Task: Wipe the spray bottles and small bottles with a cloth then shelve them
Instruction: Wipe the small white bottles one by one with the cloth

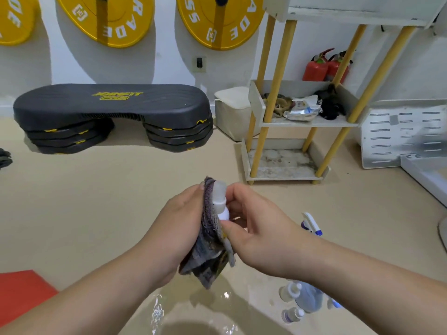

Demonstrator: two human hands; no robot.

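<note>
Holding one small bottle [223,213] between both hands above the floor [101,189], we enter it first.

- Axis: its long axis runs near upright in the head view, with the cap [219,188] at the far end, pointing away from us.
- Left hand [179,223]: fingers closed on the cloth [208,240], pressing it against the bottle's left flank.
- Right hand [261,238]: thumb and fingertips pinch the bottle's body from the right, so the bottle lies directly between the two hands.
- Shelf unit [256,102]: ahead and to the right, well apart from the bottle. We judge the right hand the nearer one for carrying the bottle there.
- Bottom tray [280,163]: stained, with nothing standing in it.

Materials:
- Small bottle: smooth white plastic body, rounded shoulder, frosted translucent cap.
- Cloth: dark grey-purple, woven and frayed at the hem, hanging limp below the left palm.
- Shelf unit: pale trays on round yellow wooden posts.
- Floor: beige and glossy, with a wet-looking sheen near us.

Also listed:
- Spray bottle [311,224]: white trigger head with a blue tip, on the floor beside the right wrist.
- Bottle cluster [308,299]: clear bottles grouped under the right forearm, apparently awaiting their wipe.
</note>
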